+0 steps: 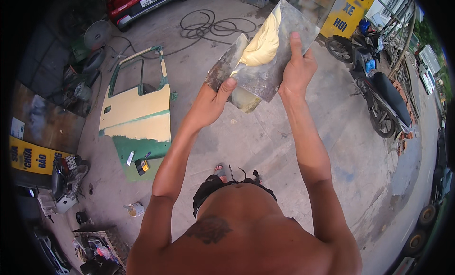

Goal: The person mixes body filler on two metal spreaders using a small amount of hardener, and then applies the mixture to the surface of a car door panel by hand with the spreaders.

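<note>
A grey, smeared flat plate (301, 31) is gripped by my right hand (298, 68), its thumb lying on the upper face. Across this plate spreads a thick mound of pale yellow putty (262, 45). My left hand (208, 104) is closed on a darker, stained flat plate (222, 68), thumb on top. The grey plate overlaps the stained one, hiding much of it; a putty-smeared corner shows below. Both plates are raised in front of me. Beyond my left forearm a car door panel (137, 121) lies on the ground, part cream and part green.
On the door's lower end rest a yellow and black box (141, 167) and a white tube (130, 158). A tin (135, 209) stands at lower left. Coiled hose (208, 28) lies ahead, near a red car (142, 4). Right, a motorcycle (384, 95) is parked.
</note>
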The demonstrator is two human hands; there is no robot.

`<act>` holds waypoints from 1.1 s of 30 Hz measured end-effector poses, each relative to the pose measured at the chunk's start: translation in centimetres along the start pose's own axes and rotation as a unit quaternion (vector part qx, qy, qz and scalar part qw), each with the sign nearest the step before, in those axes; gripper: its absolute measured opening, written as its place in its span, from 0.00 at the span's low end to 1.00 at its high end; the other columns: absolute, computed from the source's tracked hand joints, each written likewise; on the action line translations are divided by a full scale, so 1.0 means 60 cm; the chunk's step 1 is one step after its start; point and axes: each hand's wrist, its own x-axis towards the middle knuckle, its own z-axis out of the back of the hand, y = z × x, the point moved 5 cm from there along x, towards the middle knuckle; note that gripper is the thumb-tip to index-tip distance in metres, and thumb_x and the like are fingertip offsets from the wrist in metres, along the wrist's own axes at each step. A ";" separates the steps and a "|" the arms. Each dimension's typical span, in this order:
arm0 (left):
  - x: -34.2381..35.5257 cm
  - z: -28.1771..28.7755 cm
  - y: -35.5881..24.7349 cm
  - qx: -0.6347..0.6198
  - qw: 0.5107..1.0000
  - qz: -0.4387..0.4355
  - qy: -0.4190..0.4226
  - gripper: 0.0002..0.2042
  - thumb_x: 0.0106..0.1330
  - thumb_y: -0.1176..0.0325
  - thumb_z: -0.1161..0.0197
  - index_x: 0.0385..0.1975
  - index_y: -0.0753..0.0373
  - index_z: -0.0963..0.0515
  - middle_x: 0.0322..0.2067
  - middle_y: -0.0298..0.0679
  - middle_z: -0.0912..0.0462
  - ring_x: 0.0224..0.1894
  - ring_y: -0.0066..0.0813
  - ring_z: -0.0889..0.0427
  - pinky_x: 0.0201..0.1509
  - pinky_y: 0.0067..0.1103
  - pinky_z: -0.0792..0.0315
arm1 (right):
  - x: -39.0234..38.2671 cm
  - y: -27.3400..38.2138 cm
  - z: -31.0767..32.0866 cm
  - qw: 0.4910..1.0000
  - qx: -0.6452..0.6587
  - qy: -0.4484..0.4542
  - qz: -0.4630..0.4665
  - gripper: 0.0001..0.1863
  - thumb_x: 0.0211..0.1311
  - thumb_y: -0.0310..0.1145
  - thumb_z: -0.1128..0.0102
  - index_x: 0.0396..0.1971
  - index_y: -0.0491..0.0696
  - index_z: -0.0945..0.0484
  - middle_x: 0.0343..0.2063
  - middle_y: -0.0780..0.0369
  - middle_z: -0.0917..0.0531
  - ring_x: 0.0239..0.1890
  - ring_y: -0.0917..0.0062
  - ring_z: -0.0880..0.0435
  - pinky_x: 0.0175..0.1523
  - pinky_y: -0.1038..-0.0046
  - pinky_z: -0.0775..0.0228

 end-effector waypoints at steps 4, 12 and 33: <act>-0.017 0.011 -0.009 -0.219 0.962 0.063 -0.150 0.29 0.73 0.45 0.54 0.54 0.70 0.33 0.46 0.43 0.24 0.48 0.29 0.25 0.54 0.26 0.30 | 0.064 0.119 -0.019 0.976 0.071 -0.017 0.205 0.19 0.67 0.40 0.42 0.46 0.39 0.25 0.44 0.62 0.19 0.43 0.80 0.22 0.49 0.77 0.31; -0.014 0.042 0.065 -0.446 0.836 0.056 -0.313 0.24 0.72 0.55 0.49 0.56 0.71 0.34 0.51 0.45 0.25 0.52 0.35 0.22 0.55 0.31 0.25 | -0.032 0.049 -0.059 0.913 -0.216 0.344 0.044 0.17 0.67 0.44 0.43 0.41 0.43 0.22 0.29 0.65 0.19 0.33 0.79 0.24 0.40 0.74 0.32; -0.039 0.045 0.033 -0.178 0.893 -0.059 -0.408 0.29 0.76 0.48 0.63 0.58 0.73 0.38 0.55 0.48 0.31 0.55 0.31 0.30 0.59 0.27 0.36 | -0.059 0.121 -0.151 0.715 -0.290 0.406 0.490 0.12 0.50 0.33 0.30 0.33 0.43 0.18 0.25 0.60 0.18 0.25 0.69 0.20 0.29 0.72 0.29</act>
